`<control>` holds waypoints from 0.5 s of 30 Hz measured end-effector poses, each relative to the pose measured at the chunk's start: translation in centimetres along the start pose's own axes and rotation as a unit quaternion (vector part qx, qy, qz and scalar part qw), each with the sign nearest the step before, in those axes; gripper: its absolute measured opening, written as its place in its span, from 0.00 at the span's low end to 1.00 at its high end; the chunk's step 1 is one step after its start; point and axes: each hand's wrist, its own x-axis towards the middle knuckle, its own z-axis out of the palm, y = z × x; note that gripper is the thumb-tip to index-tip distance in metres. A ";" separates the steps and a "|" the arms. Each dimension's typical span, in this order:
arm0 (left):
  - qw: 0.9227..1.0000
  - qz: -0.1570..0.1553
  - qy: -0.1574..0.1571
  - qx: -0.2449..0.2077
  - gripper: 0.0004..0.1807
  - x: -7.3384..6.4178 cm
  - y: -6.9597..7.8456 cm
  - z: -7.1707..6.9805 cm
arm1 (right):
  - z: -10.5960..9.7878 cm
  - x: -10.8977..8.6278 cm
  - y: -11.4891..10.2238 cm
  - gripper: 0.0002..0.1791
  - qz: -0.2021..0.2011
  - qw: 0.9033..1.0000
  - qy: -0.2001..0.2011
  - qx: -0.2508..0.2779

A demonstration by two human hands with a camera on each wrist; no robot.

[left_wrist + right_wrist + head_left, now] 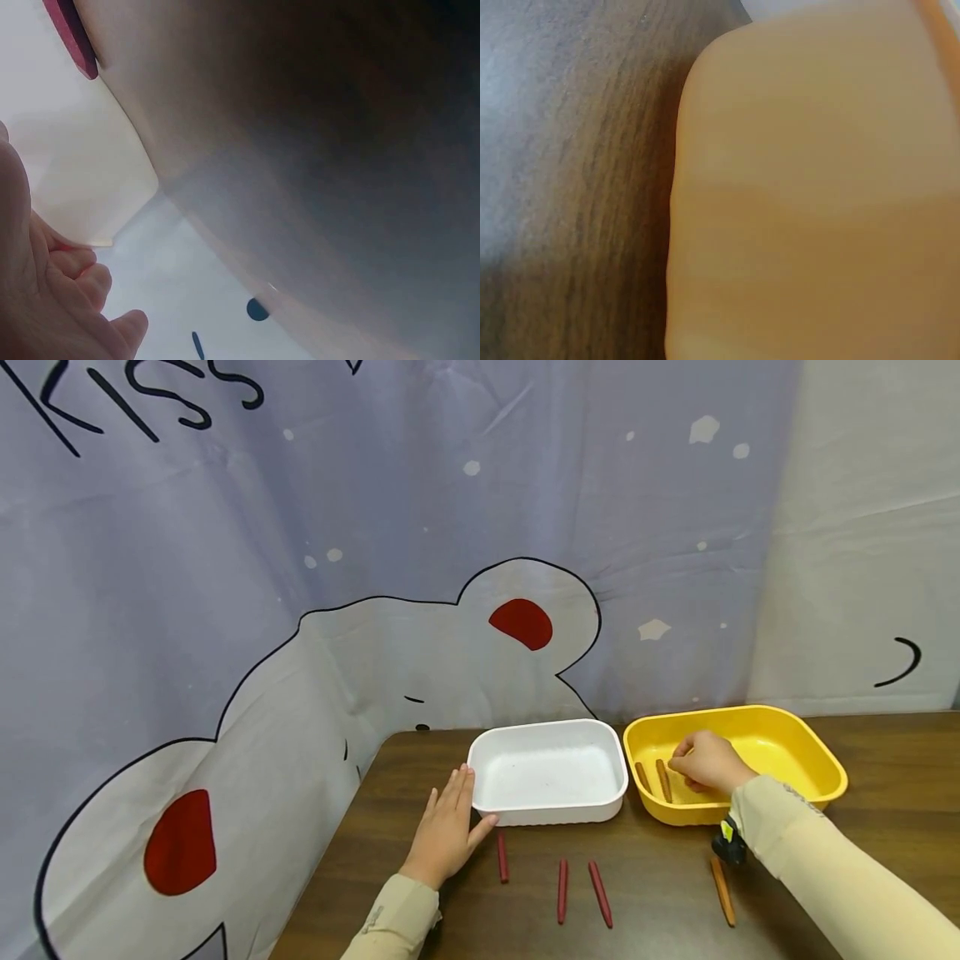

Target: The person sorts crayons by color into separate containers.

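Observation:
My left hand lies at the left front corner of a white tray, fingers extended along its side. In the left wrist view the fingers show beside the white tray wall. My right hand reaches into a yellow tray with bent fingers. Its fingertips are right by an orange-brown crayon, and a second orange-brown crayon leans at the tray's left end. I cannot tell whether the right fingers pinch a crayon. The right wrist view shows only the yellow tray's outer wall up close.
Three dark red crayons, a left one, a middle one and a right one, lie before the white tray. Another orange-brown crayon lies below the right wrist. Behind the wooden table hangs a printed curtain.

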 end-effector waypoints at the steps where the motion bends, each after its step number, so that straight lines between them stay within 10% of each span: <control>1: 1.000 0.000 0.000 0.000 0.43 0.0 0.0 0.0 | 0.0 -0.1 0.0 0.09 -0.007 1.000 0.003 -0.006; 15: 1.000 0.002 0.004 0.000 0.43 0.0 0.0 0.2 | -1.1 -3.3 -1.8 0.09 -0.096 0.991 0.066 -0.065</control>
